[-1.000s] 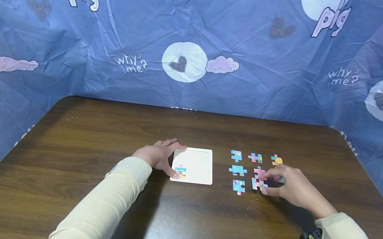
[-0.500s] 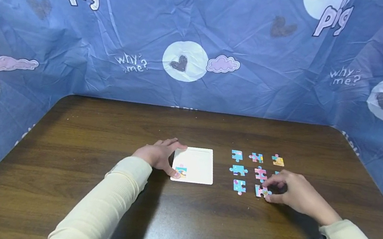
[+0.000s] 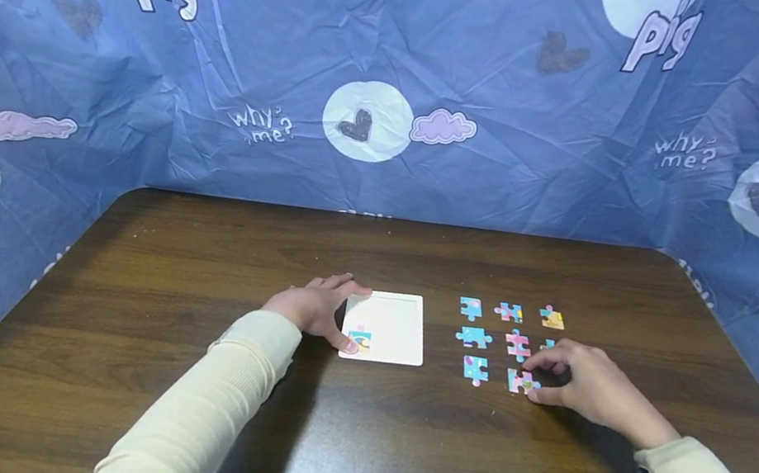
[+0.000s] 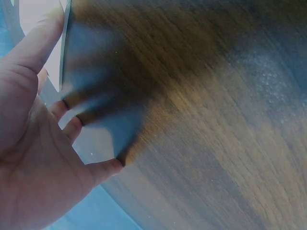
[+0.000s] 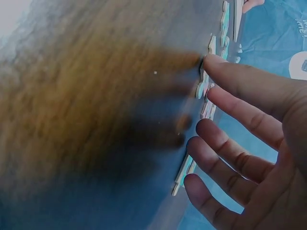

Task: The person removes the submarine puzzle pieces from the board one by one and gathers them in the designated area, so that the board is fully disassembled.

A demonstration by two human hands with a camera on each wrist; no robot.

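Note:
A white puzzle tray (image 3: 389,322) lies flat on the table, one blue and orange puzzle piece in its near left corner. My left hand (image 3: 317,311) spreads along the tray's left side, thumb over the near corner and index finger at the far one. The left wrist view shows its other fingertips (image 4: 112,165) down on the tabletop. To the right, my right hand (image 3: 577,378) pinches a pink and white puzzle piece (image 3: 518,381) between thumb and index finger, low at the table. In the right wrist view its remaining fingers (image 5: 206,148) spread loosely.
Several loose pieces lie in rough rows right of the tray, among them a blue piece (image 3: 474,337), a pink piece (image 3: 517,344) and a yellow piece (image 3: 552,318). Another is partly hidden behind the right hand. A blue printed cloth (image 3: 412,41) hangs behind the brown table (image 3: 388,456).
My right hand has slid the pink and white piece toward me and slightly right, away from the pink piece behind it. My left hand has stayed at the tray.

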